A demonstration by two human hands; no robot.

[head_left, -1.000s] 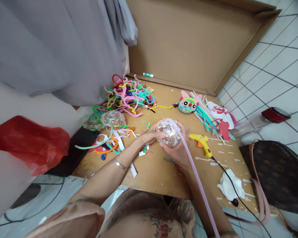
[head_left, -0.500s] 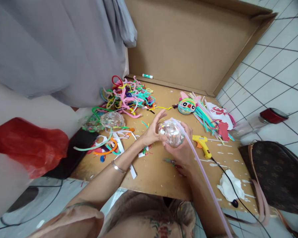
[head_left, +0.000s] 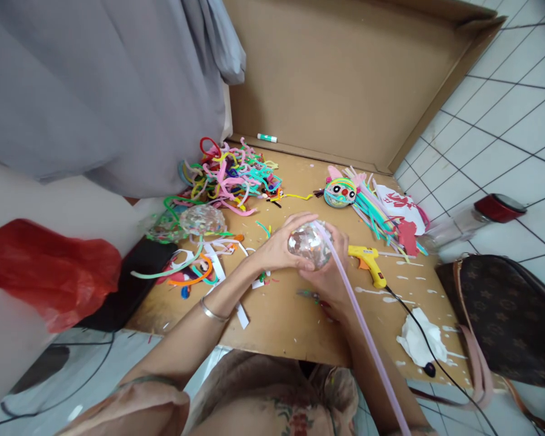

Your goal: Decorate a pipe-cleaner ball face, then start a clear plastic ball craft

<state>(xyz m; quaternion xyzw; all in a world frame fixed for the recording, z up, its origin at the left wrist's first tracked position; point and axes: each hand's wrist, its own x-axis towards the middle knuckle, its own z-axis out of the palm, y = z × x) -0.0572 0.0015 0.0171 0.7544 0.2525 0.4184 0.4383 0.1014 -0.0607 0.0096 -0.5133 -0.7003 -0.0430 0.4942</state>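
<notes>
Holding 1 clear ball (head_left: 307, 245) w/ both hands, just above the desk (head_left: 277, 315). My left hand (head_left: 279, 245) cups its left side, fingers curled over the top; my right hand (head_left: 329, 272) wraps it from below and right. Both hands closed on it, so neither is free. Ball is round, glittery bits inside, no long axis of its own.

1 long pale pink strip (head_left: 358, 315) lies over the ball's top-right and runs back toward me along my right forearm, down to the bottom edge of view. Its long axis goes diagonally, far end at the ball, near end by my elbow; can't tell if it's stuck to the ball.

Counts, relative to my hands: 1 more clear ball (head_left: 203, 219) well to the left of my left hand, w/ a green strip beside it. 1 big tangle of coloured pipe cleaners (head_left: 231, 175) beyond and left of my hands. 1 finished ball with a face (head_left: 340, 192) beyond my right hand, w/ a bundle of straight strips trailing right from it. 1 yellow glue gun (head_left: 367, 261) just right of my right hand, nozzle toward my hand, black cord going off to the right. 1 crumpled tissue (head_left: 420, 342) right and nearer to me. 1 green-capped marker (head_left: 267, 138) far beyond, at the cardboard wall. 1 brown bag (head_left: 504, 315) and 1 red-lidded jar (head_left: 481, 218) far right, on the floor.
</notes>
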